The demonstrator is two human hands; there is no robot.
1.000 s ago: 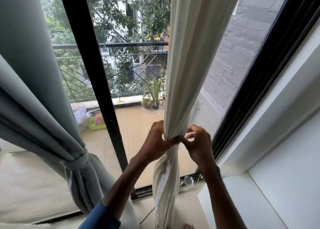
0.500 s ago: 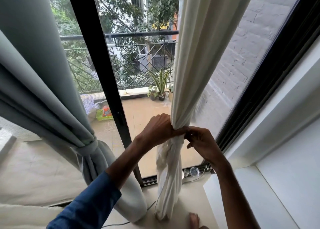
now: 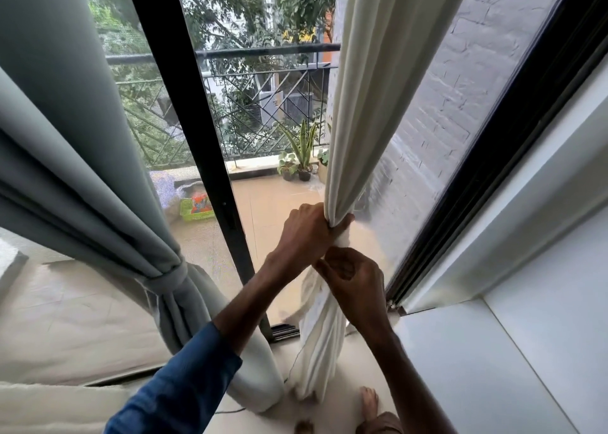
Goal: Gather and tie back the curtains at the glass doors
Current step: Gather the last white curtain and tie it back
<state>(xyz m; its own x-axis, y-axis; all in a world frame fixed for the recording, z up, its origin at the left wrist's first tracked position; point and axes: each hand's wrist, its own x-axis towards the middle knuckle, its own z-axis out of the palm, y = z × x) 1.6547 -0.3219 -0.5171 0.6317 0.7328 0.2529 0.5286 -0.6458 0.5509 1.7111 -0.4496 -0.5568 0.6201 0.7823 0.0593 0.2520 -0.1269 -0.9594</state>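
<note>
A cream curtain [image 3: 365, 104] hangs gathered into a narrow bundle in front of the glass door [image 3: 269, 223]. My left hand [image 3: 307, 233] grips the bundle at its narrowest point, fingers wrapped round it. Just below, my right hand [image 3: 353, 279] pinches the cream fabric under the left hand. The loose lower part of the curtain [image 3: 320, 341] falls twisted to the floor. At the left, a grey curtain [image 3: 75, 157] is bunched and held by a grey tie-back [image 3: 164, 279].
A black door frame post [image 3: 194, 137] stands between the two curtains. A white sill ledge [image 3: 477, 361] and white wall lie at the right. My bare feet [image 3: 368, 404] are on the floor below. Potted plants [image 3: 299, 164] and a railing are outside on the balcony.
My right hand has moved from beside the left hand to below it, working the fabric under the grip. The left hand keeps its hold on the bundle. The view has shifted closer.
</note>
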